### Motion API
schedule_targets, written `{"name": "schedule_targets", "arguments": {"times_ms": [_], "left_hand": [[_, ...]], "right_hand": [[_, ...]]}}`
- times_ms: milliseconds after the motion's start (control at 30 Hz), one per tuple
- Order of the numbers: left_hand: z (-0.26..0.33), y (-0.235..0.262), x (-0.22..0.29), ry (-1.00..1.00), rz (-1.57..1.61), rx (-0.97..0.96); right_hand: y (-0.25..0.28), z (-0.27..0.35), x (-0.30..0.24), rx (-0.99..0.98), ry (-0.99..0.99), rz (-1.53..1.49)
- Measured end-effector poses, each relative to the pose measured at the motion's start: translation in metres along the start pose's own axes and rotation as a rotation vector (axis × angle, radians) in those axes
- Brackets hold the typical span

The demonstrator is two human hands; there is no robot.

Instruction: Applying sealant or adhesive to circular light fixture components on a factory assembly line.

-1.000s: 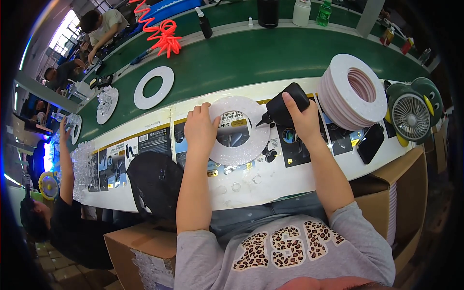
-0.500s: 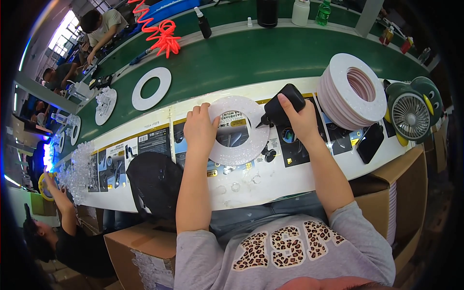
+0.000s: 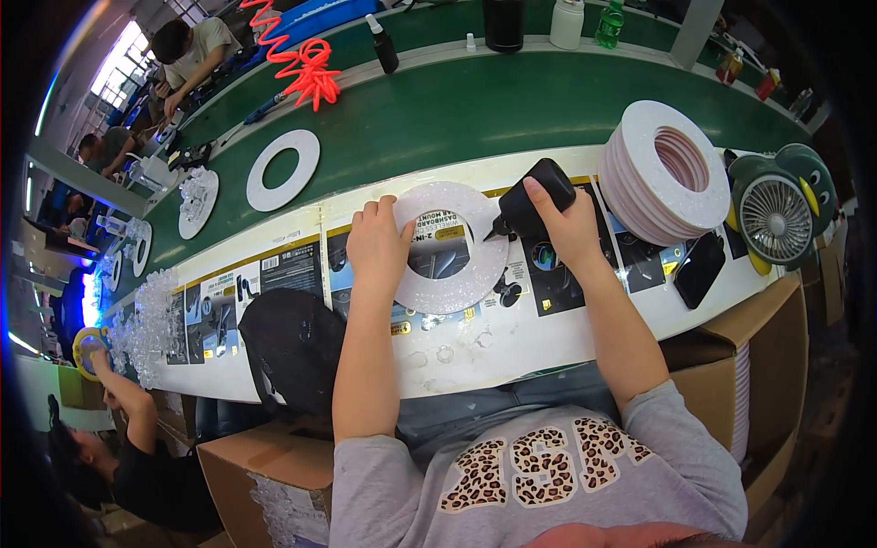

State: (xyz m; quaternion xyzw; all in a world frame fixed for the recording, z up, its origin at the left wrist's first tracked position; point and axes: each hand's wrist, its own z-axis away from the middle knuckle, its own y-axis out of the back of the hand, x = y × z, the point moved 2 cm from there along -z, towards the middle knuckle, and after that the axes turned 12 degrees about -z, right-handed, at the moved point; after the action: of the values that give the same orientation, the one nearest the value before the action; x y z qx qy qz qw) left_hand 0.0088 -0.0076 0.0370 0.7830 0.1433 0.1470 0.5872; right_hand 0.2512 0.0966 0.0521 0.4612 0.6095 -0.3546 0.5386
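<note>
A flat white ring with a speckled surface lies before me on the printed sheets covering the worktop. My left hand is closed on its left side, fingers at the rim. In my right hand is a black squeeze bottle, tipped so that its pointed nozzle meets the right part of the ring, close to the inner edge. Whether anything flows from the tip is too small to tell. Right of the bottle stands a stack of similar white rings.
Beyond the worktop runs a green conveyor belt carrying another white ring. A black phone and a small fan sit at right. A black cap and clear plastic parts lie left. Open cardboard boxes flank me.
The ring on the belt has shifted slightly left. At far left, a co-worker's arm has come down to the yellow round thing. My hands and the bottle look almost still.
</note>
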Motion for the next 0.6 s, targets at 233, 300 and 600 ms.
{"name": "schedule_targets", "arguments": {"times_ms": [233,300,600], "left_hand": [[-0.0001,-0.0001,-0.0004,-0.004,0.005,-0.001],[-0.0002,0.0001,-0.0001,-0.003,0.005,-0.004],[0.0005,0.0009,0.0001,0.002,0.017,0.000]], "right_hand": [[0.0002,-0.0002,-0.0016,0.010,-0.013,0.015],[0.0010,-0.0006,-0.0015,0.004,-0.016,0.040],[0.0024,0.0001,-0.0012,0.020,0.002,0.004]]}}
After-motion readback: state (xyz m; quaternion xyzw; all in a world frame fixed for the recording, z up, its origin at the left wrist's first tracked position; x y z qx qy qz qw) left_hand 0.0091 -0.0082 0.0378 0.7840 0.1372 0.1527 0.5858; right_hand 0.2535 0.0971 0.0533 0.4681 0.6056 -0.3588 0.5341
